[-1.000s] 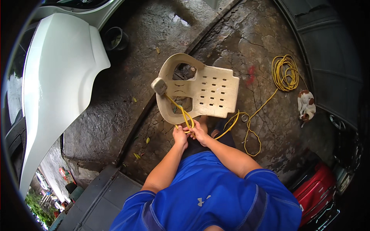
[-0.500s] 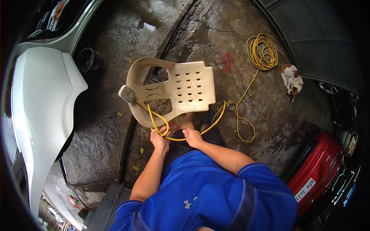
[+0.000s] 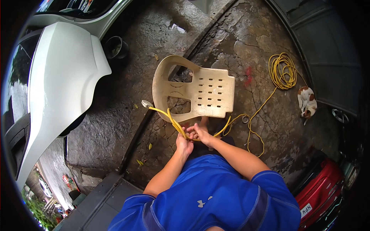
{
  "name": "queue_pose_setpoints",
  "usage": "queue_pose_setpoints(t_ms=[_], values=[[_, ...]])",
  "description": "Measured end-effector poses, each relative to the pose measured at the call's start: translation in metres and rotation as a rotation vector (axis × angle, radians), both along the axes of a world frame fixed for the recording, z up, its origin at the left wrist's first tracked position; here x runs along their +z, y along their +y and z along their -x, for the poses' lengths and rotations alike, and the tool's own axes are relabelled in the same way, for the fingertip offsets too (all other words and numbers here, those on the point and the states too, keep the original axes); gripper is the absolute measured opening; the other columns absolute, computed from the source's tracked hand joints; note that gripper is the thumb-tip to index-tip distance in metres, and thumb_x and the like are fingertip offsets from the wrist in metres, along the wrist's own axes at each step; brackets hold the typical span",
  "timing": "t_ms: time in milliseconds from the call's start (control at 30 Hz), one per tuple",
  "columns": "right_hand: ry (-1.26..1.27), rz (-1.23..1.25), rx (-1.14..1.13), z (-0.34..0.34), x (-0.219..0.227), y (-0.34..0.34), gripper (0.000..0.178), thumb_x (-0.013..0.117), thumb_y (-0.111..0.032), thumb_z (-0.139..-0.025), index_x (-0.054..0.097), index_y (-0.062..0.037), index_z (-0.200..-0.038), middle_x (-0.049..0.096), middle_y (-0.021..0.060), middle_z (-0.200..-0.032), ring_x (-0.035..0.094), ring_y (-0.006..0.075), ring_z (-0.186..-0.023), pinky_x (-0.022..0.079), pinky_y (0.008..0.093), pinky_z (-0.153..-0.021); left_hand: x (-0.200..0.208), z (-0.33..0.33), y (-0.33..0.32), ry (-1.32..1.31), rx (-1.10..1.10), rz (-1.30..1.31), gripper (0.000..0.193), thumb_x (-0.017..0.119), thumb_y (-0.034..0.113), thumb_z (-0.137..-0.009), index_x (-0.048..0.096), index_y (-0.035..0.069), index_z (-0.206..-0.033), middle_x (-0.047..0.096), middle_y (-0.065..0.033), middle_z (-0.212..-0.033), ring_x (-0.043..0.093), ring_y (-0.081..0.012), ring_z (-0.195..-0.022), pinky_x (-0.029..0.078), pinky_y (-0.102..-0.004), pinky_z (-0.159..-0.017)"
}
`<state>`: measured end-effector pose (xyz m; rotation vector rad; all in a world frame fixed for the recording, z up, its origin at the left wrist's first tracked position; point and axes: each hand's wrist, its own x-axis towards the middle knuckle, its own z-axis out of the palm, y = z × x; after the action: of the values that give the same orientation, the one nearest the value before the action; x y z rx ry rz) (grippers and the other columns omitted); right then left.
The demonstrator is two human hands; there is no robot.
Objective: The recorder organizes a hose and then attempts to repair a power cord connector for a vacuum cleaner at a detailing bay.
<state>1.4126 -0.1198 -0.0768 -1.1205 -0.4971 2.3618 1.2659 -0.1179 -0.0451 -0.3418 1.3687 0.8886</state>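
A yellow power cord (image 3: pixel 174 121) runs through both my hands in front of my body. My left hand (image 3: pixel 184 143) is closed around it, with a doubled length rising from the grip. At the cord's free end hangs a pale, box-like end piece (image 3: pixel 147 104), beside the chair's back. My right hand (image 3: pixel 203 135) meets the left one, its fingers bent at the cord and partly overlapping it. From there the cord passes under my right hand and trails right across the ground to a loose yellow coil (image 3: pixel 282 71).
A beige plastic chair (image 3: pixel 214 92) stands just ahead of my hands. A white car (image 3: pixel 63 69) is at left with a dark bucket (image 3: pixel 116 47) by it. A brown-and-white dog (image 3: pixel 307 101) lies near the coil. A red car (image 3: pixel 322 188) is at lower right.
My hands have come together, the right one moving in against the left. The cord's loop has been drawn into a doubled strand, and its end piece has turned and dropped lower beside the chair.
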Motion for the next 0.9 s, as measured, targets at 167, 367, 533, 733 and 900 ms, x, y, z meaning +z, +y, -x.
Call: queue_pose_setpoints(t_ms=[167,367,533,733,900], values=[[-0.532,-0.710,0.608,-0.048,0.026,-0.042,0.037,0.040,-0.040,-0.110,0.062,-0.0118,-0.120,0.070,0.0132,-0.105,0.066,0.0370,-0.106,0.049,0.0478,-0.092,0.023,0.018,0.002,-0.084,0.072,-0.067,0.029,0.039,0.024,-0.112,0.051,0.011,-0.134,0.050,-0.0042,-0.076,0.049,-0.0185,-0.063,0.045,-0.0334,-0.065],[-0.437,-0.740,0.178,0.027,0.073,0.026,0.031,0.046,-0.027,-0.108,0.055,-0.0039,-0.127,0.068,0.0260,-0.114,0.066,0.0445,-0.107,0.052,0.0490,-0.089,0.007,0.018,-0.023,0.116,-0.111,-0.197,0.033,0.045,0.025,-0.112,0.053,0.006,-0.137,0.062,-0.0054,-0.106,0.059,-0.0175,-0.092,0.052,-0.0333,-0.079],[-0.355,-0.738,-0.010,0.056,0.071,0.051,0.036,0.047,-0.030,-0.107,0.056,-0.0013,-0.128,0.066,0.0256,-0.115,0.065,0.0416,-0.106,0.049,0.0445,-0.091,0.026,0.029,0.014,0.466,-0.433,-0.131,0.037,0.048,0.024,-0.111,0.058,0.002,-0.139,0.066,-0.0097,-0.123,0.065,-0.0192,-0.107,0.053,-0.0308,-0.090],[-0.398,-0.697,0.046,0.062,0.074,0.050,0.033,0.056,-0.031,-0.104,0.063,-0.0031,-0.121,0.068,0.0177,-0.087,0.067,0.0344,-0.080,0.051,0.0435,-0.074,0.036,0.080,0.108,0.385,-0.264,-0.374,0.064,0.034,0.055,-0.111,0.056,0.002,-0.138,0.067,-0.0111,-0.115,0.066,-0.0203,-0.095,0.054,-0.0319,-0.081],[-0.315,-0.699,0.176,0.057,0.080,0.051,0.036,0.054,-0.031,-0.107,0.062,-0.0029,-0.128,0.068,0.0138,-0.106,0.066,0.0254,-0.094,0.052,0.0365,-0.086,0.046,0.102,0.185,-0.061,-0.040,-0.295,0.036,0.046,0.038,-0.111,0.060,0.006,-0.100,0.061,-0.0043,-0.079,0.063,-0.0207,-0.074,0.059,-0.0370,-0.072]])
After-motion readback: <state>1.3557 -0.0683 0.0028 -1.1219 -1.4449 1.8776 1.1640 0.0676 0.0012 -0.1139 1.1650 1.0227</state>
